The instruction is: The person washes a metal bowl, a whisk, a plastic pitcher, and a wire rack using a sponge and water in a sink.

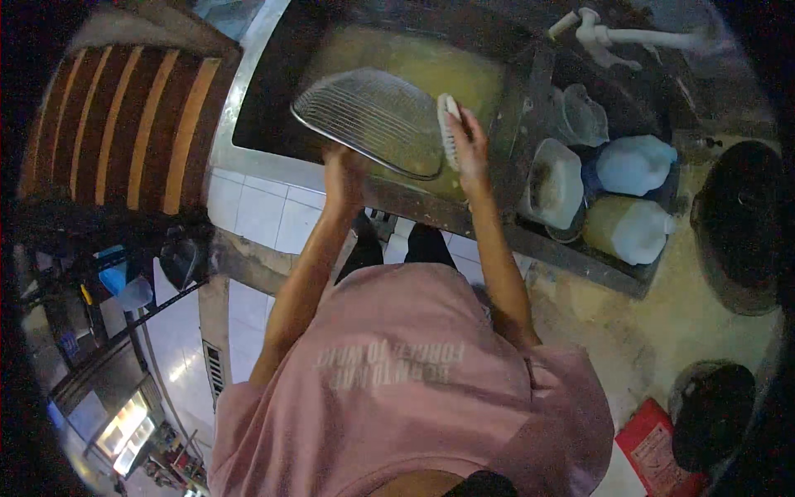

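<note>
My left hand (345, 177) holds a wire-mesh strainer basket (372, 109) by its near side, partly hidden behind the metal rim. The strainer is tilted above a sink basin (484, 81) with cloudy yellowish water. My right hand (472, 146) grips a white scrubbing brush (448, 130). The brush is upright beside the right end of the strainer, its bristles towards the mesh; whether they touch cannot be told.
A white plastic pipe tap (646, 38) juts in at the upper right. Right of the basin stand a white tub (554, 183), a clear container (579, 115) and two plastic jugs (633, 164). A slatted wooden rack (118, 127) is at left, a dark round vessel (739, 223) at far right.
</note>
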{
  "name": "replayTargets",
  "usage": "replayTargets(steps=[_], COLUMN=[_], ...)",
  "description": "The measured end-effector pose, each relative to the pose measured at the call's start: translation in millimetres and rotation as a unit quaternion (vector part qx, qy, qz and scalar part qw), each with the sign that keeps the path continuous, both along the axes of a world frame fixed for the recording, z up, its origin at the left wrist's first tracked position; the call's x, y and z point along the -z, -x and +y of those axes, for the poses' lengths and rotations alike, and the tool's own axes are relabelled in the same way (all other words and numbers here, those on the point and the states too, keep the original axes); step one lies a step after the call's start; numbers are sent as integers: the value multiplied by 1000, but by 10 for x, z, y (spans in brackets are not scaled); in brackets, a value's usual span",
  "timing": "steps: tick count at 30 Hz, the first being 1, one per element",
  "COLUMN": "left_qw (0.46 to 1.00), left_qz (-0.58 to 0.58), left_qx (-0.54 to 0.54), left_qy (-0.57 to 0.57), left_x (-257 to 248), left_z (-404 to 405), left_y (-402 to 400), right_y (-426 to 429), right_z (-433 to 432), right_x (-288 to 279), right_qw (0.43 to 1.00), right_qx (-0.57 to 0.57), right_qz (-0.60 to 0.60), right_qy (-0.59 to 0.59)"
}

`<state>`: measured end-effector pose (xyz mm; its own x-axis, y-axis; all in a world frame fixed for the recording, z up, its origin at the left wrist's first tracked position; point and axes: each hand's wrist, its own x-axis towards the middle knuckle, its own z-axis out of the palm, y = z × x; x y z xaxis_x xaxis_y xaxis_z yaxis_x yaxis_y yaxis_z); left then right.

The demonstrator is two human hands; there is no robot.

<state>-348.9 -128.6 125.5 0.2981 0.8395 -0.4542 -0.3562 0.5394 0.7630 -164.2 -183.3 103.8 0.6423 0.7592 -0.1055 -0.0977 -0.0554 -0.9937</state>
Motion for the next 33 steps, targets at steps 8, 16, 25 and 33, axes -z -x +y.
replayTargets(steps=[8,16,25,33], left_qw=[988,980,976,954], left_qz=[-132,-179,-186,-232], left_qx=[55,76,111,187], left_qy=[-53,-30,-12,-29], left_x=[-83,-174,-15,80], left_z=[-332,-456,-482,-485], left_y=[-414,-766,-915,-997], right_y=[532,337,238,-58], right_z=[-85,-173,-93,84], right_x=[-91,-212,-114,174], right_qw=[926,924,901,900], right_qx=[101,134,176,232], right_qz=[-364,-341,-365,-329], right_qy=[18,107,154,167])
